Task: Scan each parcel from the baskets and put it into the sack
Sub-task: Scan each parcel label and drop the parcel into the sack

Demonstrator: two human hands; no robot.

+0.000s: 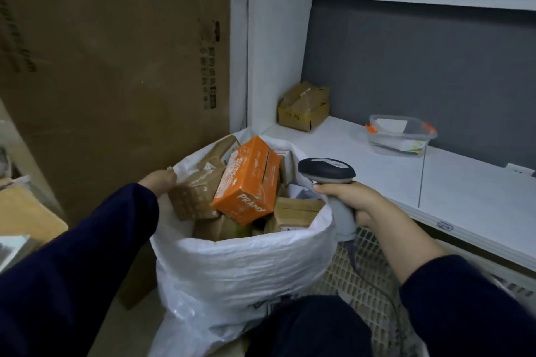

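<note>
1. The right hand [356, 201] is gripping the grey handle of the barcode scanner [326, 172] with the fingers curled round it. The scanner head is hovering just over the right rim of the white woven sack [240, 269].
2. The left hand [159, 180] is reaching to the left rim of the sack and touching a brown padded parcel [190, 200] there. I cannot tell if it is gripping the parcel or the rim.
3. The sack is standing below the front edge of the white counter [464, 188]. It is full to the top, and an orange box [246, 182] is lying tilted on the heap among cardboard parcels.
4. So most of the work is looking done, in my judgement, and the padded parcel is probably going in now.
5. A cream lattice basket [348, 275] is showing under the right arm, but what is remaining in it is hidden.
6. A small cardboard box [304, 107] is sitting at the counter's far left corner.
</note>
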